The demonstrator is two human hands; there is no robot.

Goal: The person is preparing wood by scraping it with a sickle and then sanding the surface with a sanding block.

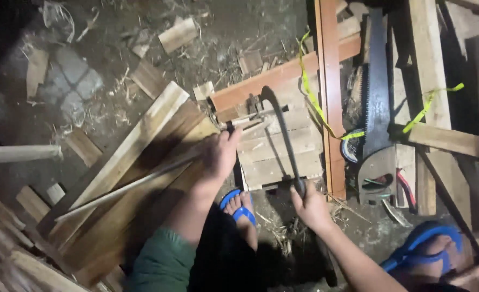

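My left hand (220,154) grips a long thin wooden stick (137,184) and holds its tip on a low block of stacked planks (283,157). My right hand (311,208) is closed on the handle of a dark curved blade (280,121), whose hooked end hangs over the stick's tip near the top of the block. My left foot in a blue sandal (239,208) rests just below the block, between the two arms. My right foot in a blue sandal (428,246) is at the lower right.
Long planks (126,178) lean across the lower left. An orange-brown wooden frame (328,81) stands behind the block, with a yellow strap (312,97) draped over it. A hand saw (377,86) lies at right among boards. Offcuts and shavings litter the dirt ground (104,43).
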